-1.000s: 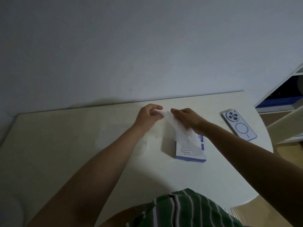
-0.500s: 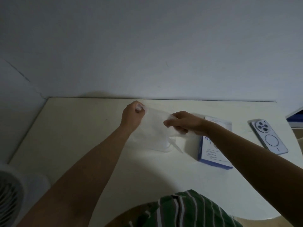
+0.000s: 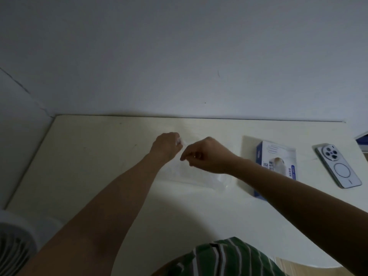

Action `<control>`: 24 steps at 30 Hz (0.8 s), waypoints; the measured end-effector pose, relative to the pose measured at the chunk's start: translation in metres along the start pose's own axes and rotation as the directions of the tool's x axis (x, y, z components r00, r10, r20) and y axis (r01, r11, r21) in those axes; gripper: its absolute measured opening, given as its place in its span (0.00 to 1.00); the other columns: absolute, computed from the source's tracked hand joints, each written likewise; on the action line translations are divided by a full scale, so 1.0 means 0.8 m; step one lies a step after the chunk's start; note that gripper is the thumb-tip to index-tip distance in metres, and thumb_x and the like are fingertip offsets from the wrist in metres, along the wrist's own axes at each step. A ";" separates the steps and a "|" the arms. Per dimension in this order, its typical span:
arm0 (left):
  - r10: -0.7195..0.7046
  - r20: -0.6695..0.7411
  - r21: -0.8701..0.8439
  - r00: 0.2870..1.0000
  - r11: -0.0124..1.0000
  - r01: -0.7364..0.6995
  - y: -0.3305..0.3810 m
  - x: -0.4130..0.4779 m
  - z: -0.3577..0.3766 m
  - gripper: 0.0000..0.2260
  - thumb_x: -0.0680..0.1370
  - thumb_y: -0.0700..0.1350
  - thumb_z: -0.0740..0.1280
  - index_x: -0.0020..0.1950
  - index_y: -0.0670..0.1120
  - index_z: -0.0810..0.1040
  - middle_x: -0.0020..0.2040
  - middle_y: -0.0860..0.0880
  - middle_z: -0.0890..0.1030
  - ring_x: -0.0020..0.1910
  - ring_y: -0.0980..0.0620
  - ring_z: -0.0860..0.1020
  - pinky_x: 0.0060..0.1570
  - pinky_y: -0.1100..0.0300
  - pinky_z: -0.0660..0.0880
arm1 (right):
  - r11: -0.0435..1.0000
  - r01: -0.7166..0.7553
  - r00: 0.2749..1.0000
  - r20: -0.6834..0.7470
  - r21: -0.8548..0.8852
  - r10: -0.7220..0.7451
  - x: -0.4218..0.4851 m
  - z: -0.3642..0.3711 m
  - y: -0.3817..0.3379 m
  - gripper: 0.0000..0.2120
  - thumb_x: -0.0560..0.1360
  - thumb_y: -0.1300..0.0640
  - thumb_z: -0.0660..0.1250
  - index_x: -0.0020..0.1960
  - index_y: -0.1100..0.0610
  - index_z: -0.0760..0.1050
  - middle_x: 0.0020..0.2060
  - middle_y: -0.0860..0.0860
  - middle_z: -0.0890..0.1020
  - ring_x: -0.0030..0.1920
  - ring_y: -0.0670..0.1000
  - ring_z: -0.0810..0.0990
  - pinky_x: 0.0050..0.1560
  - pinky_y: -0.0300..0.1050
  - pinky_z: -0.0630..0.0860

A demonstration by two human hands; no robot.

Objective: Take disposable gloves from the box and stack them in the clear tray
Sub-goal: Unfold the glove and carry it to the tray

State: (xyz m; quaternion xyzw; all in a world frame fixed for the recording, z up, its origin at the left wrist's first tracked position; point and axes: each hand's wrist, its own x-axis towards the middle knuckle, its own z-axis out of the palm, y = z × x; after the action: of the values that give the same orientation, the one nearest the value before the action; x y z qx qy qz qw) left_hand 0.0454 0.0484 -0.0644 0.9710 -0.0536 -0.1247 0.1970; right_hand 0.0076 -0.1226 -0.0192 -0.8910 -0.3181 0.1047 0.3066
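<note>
My left hand (image 3: 167,146) and my right hand (image 3: 207,156) are close together over the middle of the pale table (image 3: 95,156). Each pinches an edge of a thin, see-through disposable glove (image 3: 189,172). The glove hangs down and spreads over the clear tray (image 3: 225,184), which shows only as a faint outline under my right wrist. The white and blue glove box (image 3: 275,162) stands to the right of the tray, its oval opening facing up with glove film showing in it. My right forearm crosses in front of the box's near end.
A phone (image 3: 338,166) lies camera side up at the table's right edge. A white fan (image 3: 14,250) is at the lower left. The wall runs along the table's far edge. My green striped shirt (image 3: 229,257) fills the bottom middle.
Both hands carried the glove left, away from the box, and brought it down over the tray. The hands have come closer together. My view has turned left.
</note>
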 end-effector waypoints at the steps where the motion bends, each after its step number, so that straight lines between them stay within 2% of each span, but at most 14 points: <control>1: 0.020 0.005 0.012 1.000 1.000 -0.020 0.000 0.001 0.001 0.08 0.79 0.47 0.63 0.50 0.44 0.78 0.47 0.45 0.81 0.46 0.45 0.78 0.43 0.57 0.73 | 0.998 -0.031 0.998 0.057 -0.060 0.034 0.003 0.010 0.003 0.10 0.77 0.58 0.65 0.54 0.51 0.83 0.43 0.47 0.86 0.37 0.42 0.81 0.46 0.39 0.79; 4: 0.062 0.014 0.065 0.998 0.996 -0.063 -0.003 0.005 0.003 0.07 0.79 0.45 0.62 0.49 0.43 0.77 0.47 0.43 0.81 0.46 0.43 0.78 0.42 0.56 0.71 | 0.950 -0.238 0.953 0.142 -0.205 0.269 0.009 0.032 0.024 0.15 0.79 0.57 0.63 0.65 0.53 0.77 0.57 0.50 0.82 0.53 0.48 0.80 0.58 0.43 0.75; 6: 0.082 0.020 0.124 0.996 0.989 -0.083 -0.005 0.005 0.002 0.08 0.78 0.46 0.64 0.53 0.43 0.75 0.49 0.43 0.80 0.48 0.42 0.78 0.43 0.54 0.73 | 0.894 -0.349 0.892 0.192 -0.281 0.409 0.011 0.044 0.036 0.21 0.79 0.58 0.62 0.71 0.57 0.69 0.62 0.55 0.78 0.60 0.54 0.77 0.62 0.47 0.74; 8: 0.129 -0.040 0.273 0.991 0.955 -0.113 -0.003 0.000 0.005 0.13 0.77 0.47 0.66 0.59 0.44 0.71 0.54 0.43 0.76 0.50 0.43 0.77 0.46 0.53 0.74 | 0.867 -0.401 0.858 0.209 -0.295 0.469 0.012 0.054 0.042 0.26 0.78 0.58 0.64 0.75 0.58 0.63 0.62 0.57 0.76 0.61 0.56 0.77 0.62 0.50 0.75; 10: 0.281 -0.163 0.458 0.946 0.871 -0.179 0.004 -0.006 0.006 0.13 0.74 0.42 0.66 0.58 0.44 0.70 0.53 0.44 0.73 0.49 0.46 0.73 0.46 0.55 0.72 | 0.854 -0.439 0.838 0.215 -0.279 0.501 0.013 0.061 0.046 0.32 0.78 0.58 0.66 0.77 0.57 0.57 0.61 0.58 0.76 0.60 0.57 0.77 0.61 0.50 0.75; 12: 0.461 -0.211 0.494 0.862 0.811 -0.313 0.015 -0.009 0.008 0.11 0.71 0.37 0.64 0.53 0.44 0.73 0.48 0.45 0.74 0.45 0.46 0.73 0.42 0.55 0.70 | 0.845 -0.469 0.817 0.237 -0.256 0.525 0.013 0.069 0.046 0.35 0.77 0.58 0.67 0.78 0.57 0.53 0.60 0.58 0.77 0.59 0.57 0.77 0.60 0.49 0.75; 13: 0.492 -0.177 0.450 0.853 0.811 -0.374 0.019 -0.009 0.009 0.10 0.71 0.37 0.64 0.51 0.44 0.74 0.47 0.45 0.75 0.44 0.45 0.74 0.41 0.54 0.71 | 0.841 -0.488 0.807 0.247 -0.235 0.537 0.013 0.073 0.044 0.35 0.77 0.58 0.68 0.78 0.57 0.53 0.58 0.59 0.78 0.57 0.57 0.78 0.58 0.48 0.76; 15: 0.381 0.011 0.303 0.924 0.880 -0.367 0.023 -0.009 0.017 0.09 0.75 0.41 0.66 0.54 0.44 0.74 0.50 0.45 0.76 0.47 0.45 0.77 0.42 0.55 0.72 | 0.825 -0.533 0.786 0.251 -0.186 0.565 0.014 0.078 0.041 0.36 0.76 0.59 0.68 0.78 0.58 0.51 0.54 0.60 0.80 0.51 0.57 0.80 0.53 0.48 0.78; 16: 0.275 0.138 0.284 0.951 0.909 -0.304 0.021 -0.008 0.023 0.14 0.75 0.47 0.68 0.59 0.45 0.73 0.54 0.45 0.76 0.51 0.45 0.77 0.45 0.55 0.72 | 0.818 -0.550 0.779 0.250 -0.171 0.576 0.015 0.079 0.040 0.37 0.77 0.60 0.67 0.78 0.58 0.49 0.53 0.60 0.80 0.49 0.57 0.81 0.52 0.48 0.79; 18: 0.076 0.334 0.326 0.940 0.926 -0.191 0.010 -0.009 0.036 0.30 0.72 0.56 0.72 0.69 0.46 0.66 0.63 0.44 0.70 0.59 0.43 0.75 0.51 0.53 0.72 | 0.797 -0.580 0.756 0.252 -0.169 0.604 0.015 0.078 0.041 0.40 0.77 0.59 0.67 0.79 0.59 0.45 0.56 0.61 0.79 0.51 0.57 0.81 0.51 0.48 0.79; 20: -0.008 0.381 0.354 0.924 0.925 -0.138 -0.002 -0.010 0.045 0.39 0.70 0.59 0.74 0.74 0.49 0.59 0.68 0.41 0.63 0.64 0.40 0.70 0.56 0.49 0.72 | 0.763 -0.626 0.721 0.251 -0.163 0.645 0.013 0.074 0.046 0.43 0.77 0.59 0.68 0.79 0.61 0.42 0.60 0.61 0.77 0.54 0.57 0.80 0.50 0.46 0.79; 24: -0.027 0.382 0.322 0.924 0.941 -0.106 -0.018 -0.014 0.058 0.44 0.70 0.62 0.73 0.78 0.52 0.52 0.74 0.38 0.53 0.69 0.37 0.63 0.63 0.45 0.69 | 0.703 -0.695 0.647 0.297 -0.150 0.703 0.004 0.072 0.053 0.51 0.74 0.62 0.71 0.78 0.59 0.33 0.68 0.61 0.69 0.62 0.59 0.76 0.48 0.46 0.80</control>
State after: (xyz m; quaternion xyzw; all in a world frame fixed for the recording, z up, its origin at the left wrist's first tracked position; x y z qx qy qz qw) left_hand 0.0231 0.0465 -0.1087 0.9461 -0.1312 -0.2956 0.0164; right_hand 0.0094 -0.1186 -0.0905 -0.9167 0.0016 0.3596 0.1742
